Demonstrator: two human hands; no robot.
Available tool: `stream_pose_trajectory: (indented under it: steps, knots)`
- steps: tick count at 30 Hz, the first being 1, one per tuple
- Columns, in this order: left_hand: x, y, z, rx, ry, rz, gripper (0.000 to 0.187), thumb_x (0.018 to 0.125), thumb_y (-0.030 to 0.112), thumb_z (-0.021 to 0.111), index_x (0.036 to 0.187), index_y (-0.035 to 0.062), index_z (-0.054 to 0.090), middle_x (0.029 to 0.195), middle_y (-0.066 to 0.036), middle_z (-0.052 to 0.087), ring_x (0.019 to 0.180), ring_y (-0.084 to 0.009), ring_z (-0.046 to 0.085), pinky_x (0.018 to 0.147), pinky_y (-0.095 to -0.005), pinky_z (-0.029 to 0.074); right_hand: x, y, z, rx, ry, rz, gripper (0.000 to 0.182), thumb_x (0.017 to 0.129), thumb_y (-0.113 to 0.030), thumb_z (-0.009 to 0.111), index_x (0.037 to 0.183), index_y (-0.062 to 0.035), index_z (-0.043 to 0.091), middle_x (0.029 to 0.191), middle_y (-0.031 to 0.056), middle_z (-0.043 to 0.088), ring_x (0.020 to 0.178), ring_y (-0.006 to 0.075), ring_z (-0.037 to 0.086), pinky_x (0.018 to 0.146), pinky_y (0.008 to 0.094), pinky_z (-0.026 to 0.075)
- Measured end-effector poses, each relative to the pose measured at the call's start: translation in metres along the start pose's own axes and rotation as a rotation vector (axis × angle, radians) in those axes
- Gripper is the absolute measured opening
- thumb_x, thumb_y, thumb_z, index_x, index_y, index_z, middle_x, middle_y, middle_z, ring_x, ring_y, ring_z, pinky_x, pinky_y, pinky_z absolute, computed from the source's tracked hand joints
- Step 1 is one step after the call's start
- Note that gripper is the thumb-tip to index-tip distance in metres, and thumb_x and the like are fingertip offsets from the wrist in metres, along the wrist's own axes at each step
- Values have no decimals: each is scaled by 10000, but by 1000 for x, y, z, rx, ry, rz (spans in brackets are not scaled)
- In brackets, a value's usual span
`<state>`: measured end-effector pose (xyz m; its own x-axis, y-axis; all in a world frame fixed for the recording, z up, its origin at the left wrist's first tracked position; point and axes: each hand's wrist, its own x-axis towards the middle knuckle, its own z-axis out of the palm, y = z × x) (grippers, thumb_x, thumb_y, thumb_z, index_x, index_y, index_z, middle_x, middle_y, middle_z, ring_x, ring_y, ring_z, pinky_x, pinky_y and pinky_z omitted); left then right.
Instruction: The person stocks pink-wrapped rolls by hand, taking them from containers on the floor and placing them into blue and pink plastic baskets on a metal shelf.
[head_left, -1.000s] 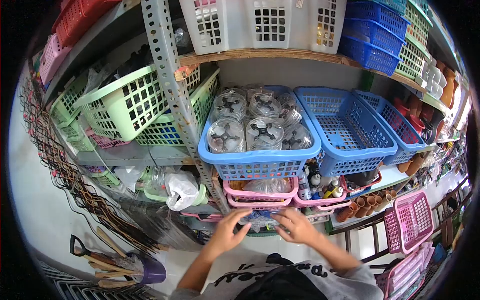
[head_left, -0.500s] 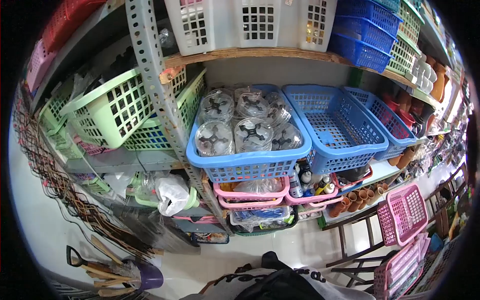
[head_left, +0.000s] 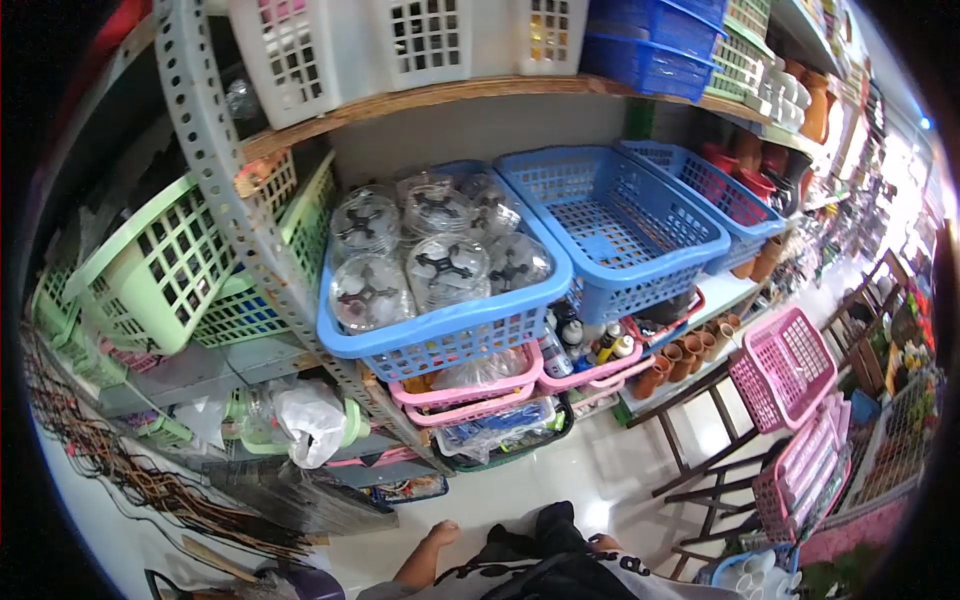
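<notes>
My left hand (head_left: 443,533) hangs low over the floor in front of my body, its fingers curled in and nothing visible in them. Only a small part of my right hand (head_left: 603,542) shows beside my dark clothing, and its fingers are hidden. Neither hand touches the shelves. Ahead, a blue basket (head_left: 450,325) holds several stacks of clear round plastic pieces (head_left: 447,270) with dark cross-shaped parts on top. To its right stands another blue basket (head_left: 655,275) with a few small bits on its bottom.
A perforated metal post (head_left: 215,150) rises left of the baskets, near a tilted green basket (head_left: 150,265). Pink baskets (head_left: 470,395) with bottles and bags sit below. At right, a pink basket (head_left: 785,370) stands by dark ladder-like frames (head_left: 700,440). Rusty wires (head_left: 150,505) lie at lower left.
My view has turned to the right, so the shelves and baskets sit further left and tilted. My left hand and part of my right hand have come into sight at the bottom.
</notes>
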<state>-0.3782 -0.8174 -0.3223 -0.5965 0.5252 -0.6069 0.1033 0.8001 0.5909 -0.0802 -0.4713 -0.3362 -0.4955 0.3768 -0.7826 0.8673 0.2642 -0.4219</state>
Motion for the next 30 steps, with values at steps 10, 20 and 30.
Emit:
stream_pose_trajectory:
  steps: [10,20,30]
  knots:
    - [24,41,21,370,-265,100,335,748,307,466,953,87,614,850,-137,623,772,-272,594,709,-358,458,-59,53,-3,260,128,155,484,643,-465,619,954,-94,636,945,161,615,915,286,576,814,350,439]
    - [84,128,75,670,-454,418,337,756,292,498,920,25,623,896,-208,602,854,-307,587,759,-359,445,-114,111,29,537,293,317,444,660,-349,580,976,-38,603,847,183,619,734,286,603,660,371,491]
    - [119,266,87,590,-612,312,407,733,340,520,1040,81,588,1013,-153,593,974,-281,551,861,-333,413,-154,105,83,746,471,541,389,657,-326,551,925,-54,625,723,144,621,578,236,596,520,339,497]
